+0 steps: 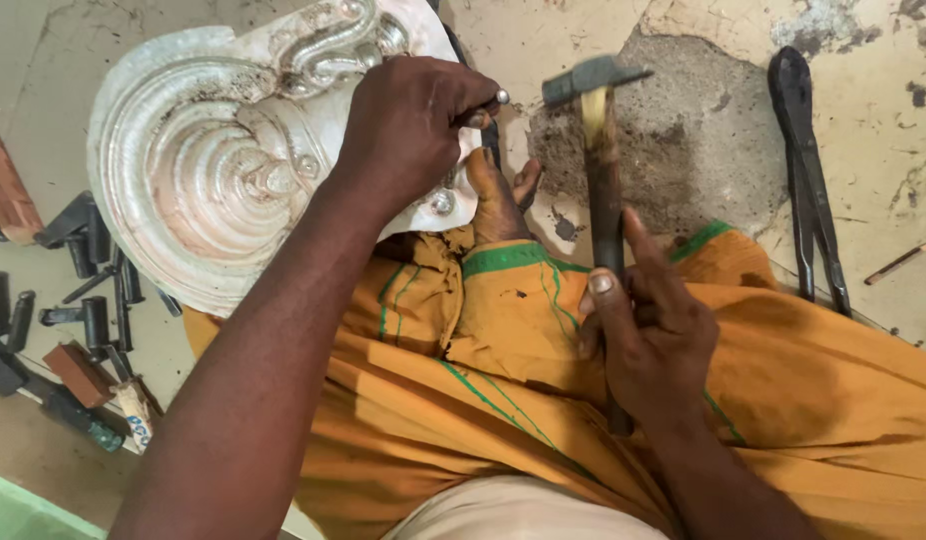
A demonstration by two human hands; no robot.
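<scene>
Wooden-handled hammer (603,170) in raised right hand (651,335)

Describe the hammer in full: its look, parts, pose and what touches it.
The hammer has a small dark grey metal head, blurred, on a long dark wooden handle with a pale patch just below the head. It stands nearly upright in the picture, head away from the person, over the cracked floor. The right hand grips the handle's lower part, thumb along it; nothing else touches it.
</scene>
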